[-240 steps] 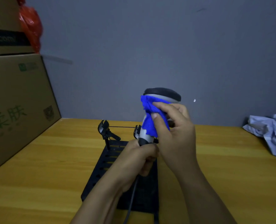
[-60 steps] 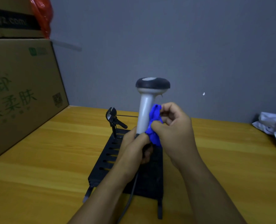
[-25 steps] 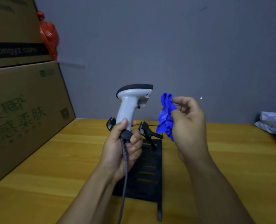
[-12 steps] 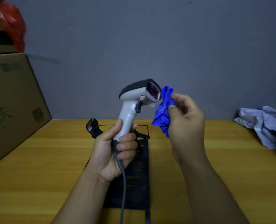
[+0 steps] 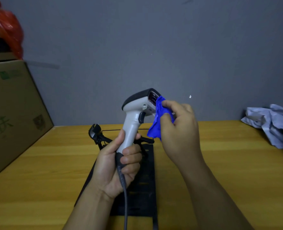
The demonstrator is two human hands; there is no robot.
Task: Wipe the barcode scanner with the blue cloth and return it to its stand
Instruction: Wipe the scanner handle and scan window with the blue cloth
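My left hand [image 5: 115,165] grips the lower handle of a white barcode scanner [image 5: 134,118] with a black top, held upright above the table, its window facing right. A grey cable [image 5: 125,206] hangs from its base. My right hand [image 5: 178,128] pinches a crumpled blue cloth [image 5: 159,120] and presses it against the scanner's front window. The black stand [image 5: 145,180], a flat slotted base with black clamp arms at its far end, lies on the wooden table [image 5: 38,171] beneath both hands.
A large cardboard box [image 5: 9,110] stands at the left table edge, with a red plastic bag [image 5: 9,30] on top. A crumpled grey-blue fabric [image 5: 273,123] lies at the far right. A grey wall closes off the back.
My right hand has brought the blue cloth from beside the scanner onto its front window. The scanner head has stayed turned to the right in my left hand.
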